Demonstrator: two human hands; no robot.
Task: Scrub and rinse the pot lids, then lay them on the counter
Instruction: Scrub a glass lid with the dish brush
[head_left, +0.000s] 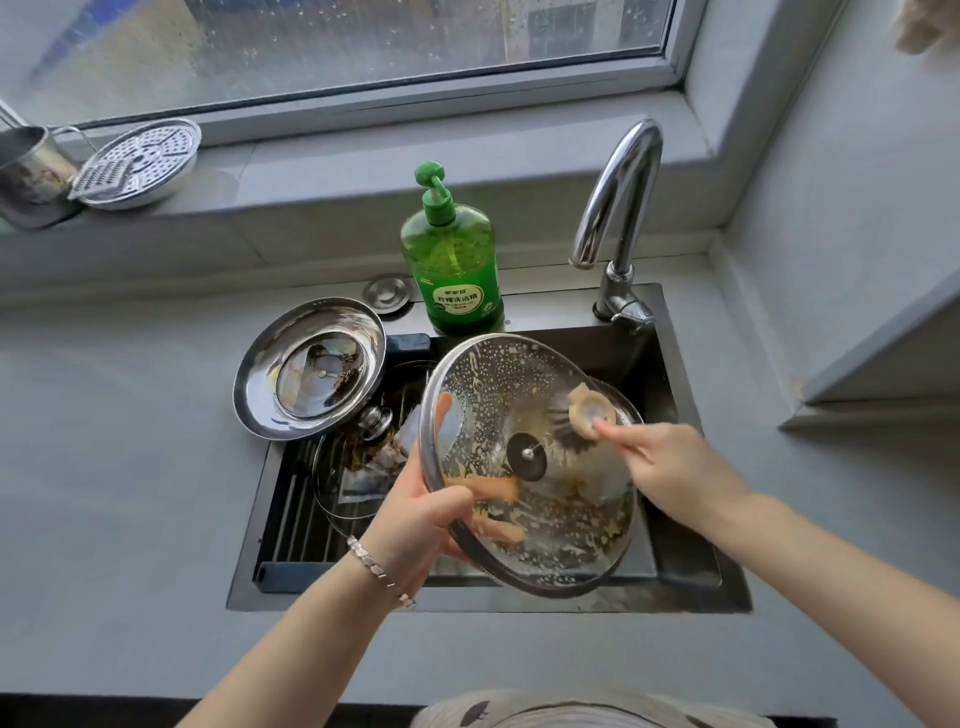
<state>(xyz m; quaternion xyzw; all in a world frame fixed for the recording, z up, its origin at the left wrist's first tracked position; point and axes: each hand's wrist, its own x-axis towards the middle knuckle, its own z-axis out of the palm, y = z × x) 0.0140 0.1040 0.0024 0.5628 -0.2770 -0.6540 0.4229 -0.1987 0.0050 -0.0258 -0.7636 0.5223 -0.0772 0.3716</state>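
A large glass pot lid (524, 410) with a steel rim is held tilted over the sink, its underside toward me, covered in soap suds and brown grime. My left hand (415, 514) grips its left lower rim, fingers showing through the glass. My right hand (670, 467) holds a round dish brush (582, 415) whose dark bristles press on the lid's upper right. A steel lid (311, 369) lies upside down on the sink's left corner. Another glass lid (353, 478) rests in the sink on a rack.
The dark sink (691, 582) is set in a grey counter (114, 467). A green dish soap bottle (452, 260) and a chrome faucet (618, 218) stand behind it. A steamer plate (140, 161) and metal cup (26, 166) sit on the windowsill.
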